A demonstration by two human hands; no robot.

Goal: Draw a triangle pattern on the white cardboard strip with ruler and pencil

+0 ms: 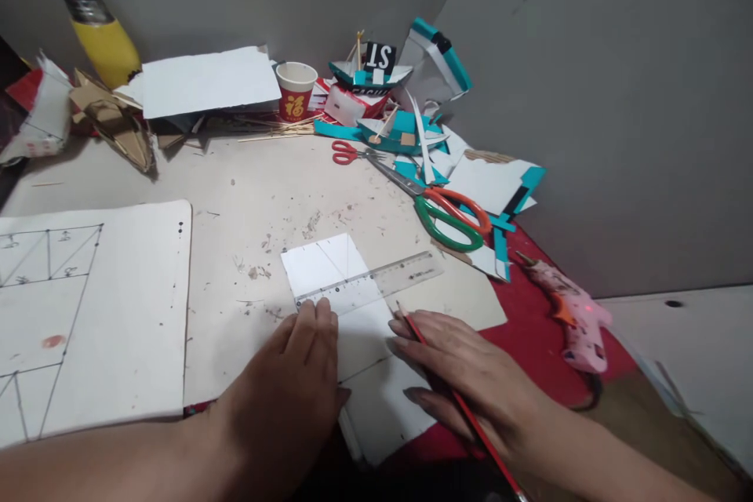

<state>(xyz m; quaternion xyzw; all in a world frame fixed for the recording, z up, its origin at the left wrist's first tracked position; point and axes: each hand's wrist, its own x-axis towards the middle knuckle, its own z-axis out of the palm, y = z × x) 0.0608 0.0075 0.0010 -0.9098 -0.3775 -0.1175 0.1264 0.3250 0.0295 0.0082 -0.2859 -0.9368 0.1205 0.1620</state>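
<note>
A white card point(365, 337) with drawn lines lies on the board at the front middle. Across its upper part rests a clear plastic ruler point(405, 272), tilted up to the right. The fingertips of my left hand point(294, 369) press at the ruler's left end, close together, with the thumb by the card's left edge. My right hand point(471, 376) holds a red pencil point(471, 414) slantwise between its fingers, the point upward near the card's right edge. Those fingers are stretched toward the card, and some fingertips touch it.
Large scissors point(450, 220) and small red scissors point(347, 153) lie beyond the ruler. A pink glue gun point(573, 318) is at right. A marked white sheet point(135, 314) lies left. Behind stand a paper cup point(296, 86), model boats point(405, 133) and a yellow bottle point(109, 47).
</note>
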